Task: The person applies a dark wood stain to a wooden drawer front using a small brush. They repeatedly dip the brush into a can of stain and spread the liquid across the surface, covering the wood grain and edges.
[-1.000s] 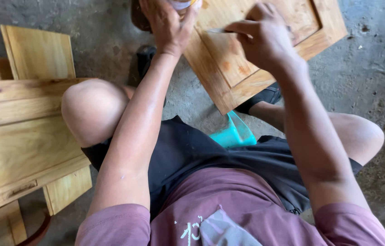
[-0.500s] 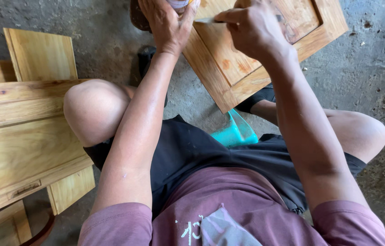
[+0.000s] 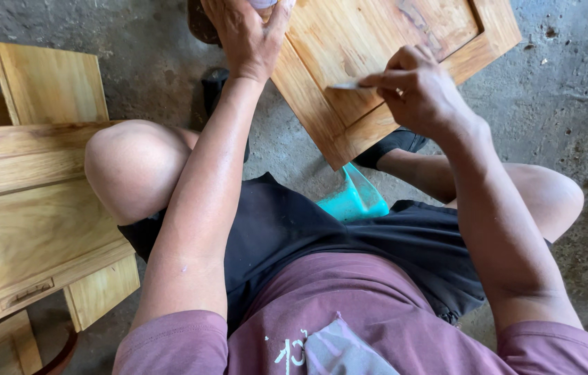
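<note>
Concrete floor, grey and pitted, lies under everything. Leaning over the person's lap is a wooden door panel with a raised frame and a sunken middle field, its lower corner pointing down between the knees. The right hand rests against the panel's frame, fingers pinched together on a thin pale blade-like tool whose tip lies on the inner edge of the frame. The left hand is at the panel's upper left edge, fingers closed around a small pale container that is mostly cut off by the top of the picture, so what it is cannot be told. Just below the panel's corner a turquoise plastic piece shows between the legs, partly hidden by the black shorts. To the left, well apart from the hands, stand stacked wooden panels of the same yellow timber, close against the left knee. A dark sandal sits under the panel.
</note>
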